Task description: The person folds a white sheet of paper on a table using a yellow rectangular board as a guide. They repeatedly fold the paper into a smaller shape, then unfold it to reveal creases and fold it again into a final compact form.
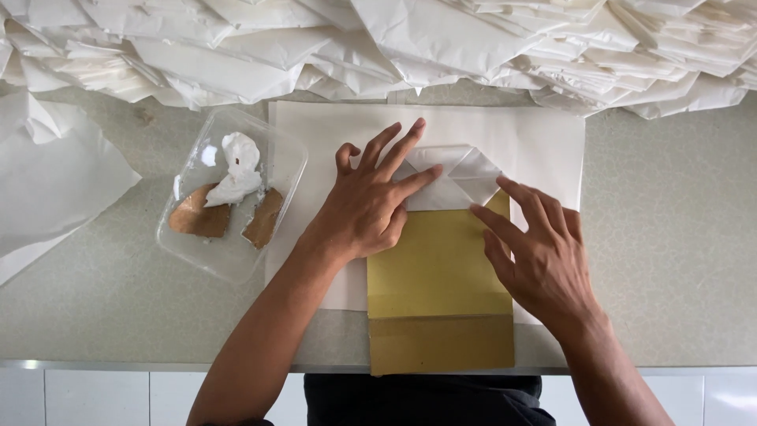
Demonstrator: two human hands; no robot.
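White paper fold (456, 180), at twelve o'clock of the cardboard template (438, 288), pinned flat by spread left hand (364, 207) and right hand (538, 251) fingertips.

We see a mustard-yellow cardboard sheet (438, 296) with a slightly darker, browner band along its near end. The folded paper (457, 177) at its far end is plain white, as is the larger sheet (536, 142) beneath and the heaped pile of papers (441, 39) behind. The plastic tray (229, 193) is clear, holding white paste (236, 170) and two brown card scraps (199, 217). The countertop (670, 237) is pale grey-beige with a fine speckle.
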